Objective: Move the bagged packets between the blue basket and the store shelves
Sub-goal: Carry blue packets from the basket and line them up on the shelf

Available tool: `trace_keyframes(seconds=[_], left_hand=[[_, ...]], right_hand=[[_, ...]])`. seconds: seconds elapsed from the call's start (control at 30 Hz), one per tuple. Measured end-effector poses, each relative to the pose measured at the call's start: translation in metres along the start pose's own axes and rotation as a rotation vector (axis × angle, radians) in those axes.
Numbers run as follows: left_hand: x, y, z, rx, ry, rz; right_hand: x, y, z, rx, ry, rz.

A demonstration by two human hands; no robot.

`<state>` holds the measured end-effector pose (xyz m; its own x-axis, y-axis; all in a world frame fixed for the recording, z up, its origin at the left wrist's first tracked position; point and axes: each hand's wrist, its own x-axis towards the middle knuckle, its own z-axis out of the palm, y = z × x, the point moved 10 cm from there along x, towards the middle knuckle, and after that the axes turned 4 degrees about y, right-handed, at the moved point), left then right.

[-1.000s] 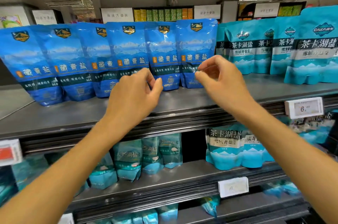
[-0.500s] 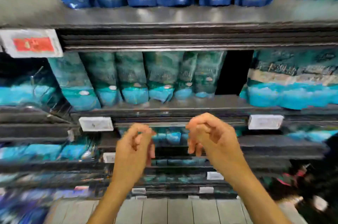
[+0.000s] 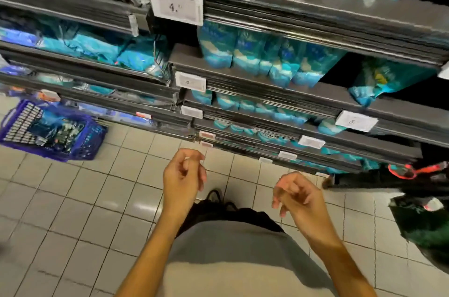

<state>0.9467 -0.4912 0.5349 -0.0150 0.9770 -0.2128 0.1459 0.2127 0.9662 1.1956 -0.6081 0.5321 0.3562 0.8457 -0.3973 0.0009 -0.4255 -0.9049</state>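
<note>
A blue basket stands on the tiled floor at the left, against the foot of the store shelves. Dark blue bagged packets lie inside it. Teal and blue packets fill the shelf tiers above. My left hand hangs over the floor in the middle of the view, fingers loosely curled, holding nothing. My right hand is a little lower and to the right, also loosely curled and empty. Both hands are well apart from the basket and the shelves.
White price tags line the shelf edges. A dark green bag and a red-rimmed object sit at the right by the lowest shelf. My own torso and shoes fill the bottom centre. Pale floor tiles stretch to the left.
The view has swung down from the top shelf to the floor. Both hands left the blue packets on the top shelf and dropped empty to waist height. The basket has come into view.
</note>
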Motion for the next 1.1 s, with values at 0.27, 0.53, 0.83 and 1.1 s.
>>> trace_keyframes(seconds=[0.27,0.53,0.83,1.1], left_hand=[[-0.072,-0.046,-0.088,0.025,0.356,-0.158],[-0.166,-0.121,-0.190,-0.004,0.770,-0.400],[-0.172,-0.168,-0.306,-0.169,0.983,-0.483],[-0.089,-0.165,-0.431,-0.144,0.864,-0.464]], right_hand=[[0.007,0.036,0.087,-0.205,-0.409,0.089],[0.018,-0.005,0.248,-0.322,-0.768,-0.077],[0.020,-0.037,0.422,-0.405,-0.846,-0.128],[0.031,-0.050,0.508,-0.452,-0.742,-0.057]])
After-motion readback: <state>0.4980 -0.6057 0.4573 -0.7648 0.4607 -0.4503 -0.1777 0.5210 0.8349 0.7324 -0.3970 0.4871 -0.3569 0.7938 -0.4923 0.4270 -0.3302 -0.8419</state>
